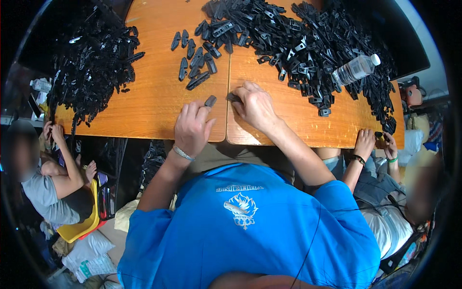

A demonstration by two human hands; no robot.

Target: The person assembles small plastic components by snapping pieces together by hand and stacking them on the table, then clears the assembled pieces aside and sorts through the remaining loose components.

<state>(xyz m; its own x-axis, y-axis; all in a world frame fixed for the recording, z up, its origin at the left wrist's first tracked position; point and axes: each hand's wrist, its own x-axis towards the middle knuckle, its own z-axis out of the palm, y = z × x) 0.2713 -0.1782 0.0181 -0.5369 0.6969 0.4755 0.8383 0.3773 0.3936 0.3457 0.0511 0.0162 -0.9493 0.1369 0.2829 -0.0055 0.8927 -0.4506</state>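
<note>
My left hand (pixel 191 124) rests on the wooden table (pixel 159 103), fingers bent, thumb apart from the forefinger. A dark grey cap-like piece (pixel 210 100) sits at its forefinger's tip, apparently a finger cover. Across the table's seam, my right hand (pixel 255 106) is curled closed. Another dark grey piece (pixel 234 97) shows at its fingertips; whether it is worn or held I cannot tell, and the palm side is hidden. Just beyond my hands lie several loose black plastic clips (pixel 198 81), in front of a large heap of black clips (pixel 284 36).
At the left stands a dark pile of black plastic parts (pixel 94 67). A clear bottle (pixel 356 70) with a white cap lies on the right side of the heap. One co-worker (pixel 53 188) sits at the left; another's hands (pixel 375 144) work at the table's right edge.
</note>
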